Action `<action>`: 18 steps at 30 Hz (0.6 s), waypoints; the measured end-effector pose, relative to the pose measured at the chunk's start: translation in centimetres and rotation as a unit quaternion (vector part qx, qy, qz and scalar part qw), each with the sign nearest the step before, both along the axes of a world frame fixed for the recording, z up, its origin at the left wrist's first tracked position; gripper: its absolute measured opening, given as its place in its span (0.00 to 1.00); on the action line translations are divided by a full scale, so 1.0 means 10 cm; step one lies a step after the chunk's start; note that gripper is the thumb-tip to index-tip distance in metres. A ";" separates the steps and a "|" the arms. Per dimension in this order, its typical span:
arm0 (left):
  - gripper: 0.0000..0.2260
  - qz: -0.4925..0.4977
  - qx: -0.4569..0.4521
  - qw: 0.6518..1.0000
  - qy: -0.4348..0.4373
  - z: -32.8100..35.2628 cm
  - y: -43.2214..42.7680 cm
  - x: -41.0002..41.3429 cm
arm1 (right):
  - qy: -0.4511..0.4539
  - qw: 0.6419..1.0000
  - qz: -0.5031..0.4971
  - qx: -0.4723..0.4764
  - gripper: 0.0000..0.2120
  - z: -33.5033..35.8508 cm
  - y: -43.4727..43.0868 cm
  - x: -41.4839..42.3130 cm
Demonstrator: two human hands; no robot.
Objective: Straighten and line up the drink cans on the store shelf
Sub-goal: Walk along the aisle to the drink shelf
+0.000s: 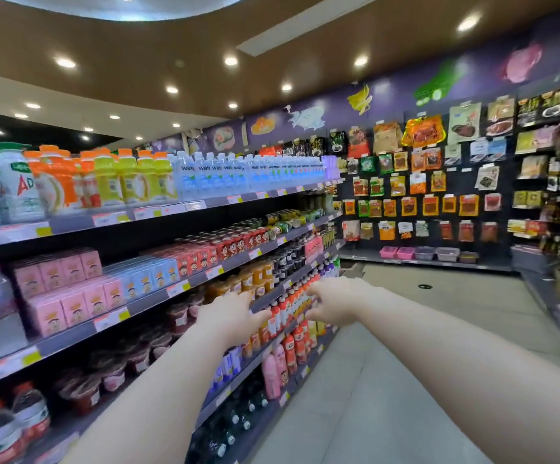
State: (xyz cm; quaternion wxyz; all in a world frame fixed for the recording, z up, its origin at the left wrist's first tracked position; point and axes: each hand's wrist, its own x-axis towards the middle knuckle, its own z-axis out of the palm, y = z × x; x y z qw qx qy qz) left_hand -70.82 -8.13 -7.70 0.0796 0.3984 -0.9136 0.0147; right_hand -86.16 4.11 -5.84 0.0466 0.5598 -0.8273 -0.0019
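Red drink cans (238,244) with a cartoon face stand in rows on the second shelf from the top, with green cans (288,222) further along the same shelf. My left hand (230,316) and my right hand (333,301) are both stretched out in front of me, fingers apart, holding nothing. They hover in the aisle in front of the lower shelves of orange and red bottles (292,306), well below and short of the cans. The view is blurred.
A long shelf unit (158,298) runs along my left, with bottles on top, pink and blue cartons (70,289), cups and big bottles lower down. A wall of hanging snack packets (422,182) closes the aisle ahead. Grey floor (389,346) lies to the right.
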 end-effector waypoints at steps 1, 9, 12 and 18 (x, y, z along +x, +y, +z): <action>0.31 -0.004 0.001 1.000 -0.002 0.01 -0.10 -0.16 | -0.003 1.000 -0.003 -0.001 0.27 0.00 -0.06 -0.13; 0.31 -0.042 0.002 0.999 -0.019 -0.22 -0.64 -1.37 | -0.017 0.998 -0.050 0.018 0.28 -0.15 -0.38 -1.17; 0.30 -0.051 -0.005 0.999 -0.018 -0.25 -0.75 -1.82 | -0.023 0.998 -0.055 0.014 0.27 -0.15 -0.50 -1.59; 0.31 -0.035 -0.018 0.999 -0.030 -0.31 -0.92 -2.81 | -0.017 0.999 -0.036 0.018 0.28 -0.24 -0.77 -2.60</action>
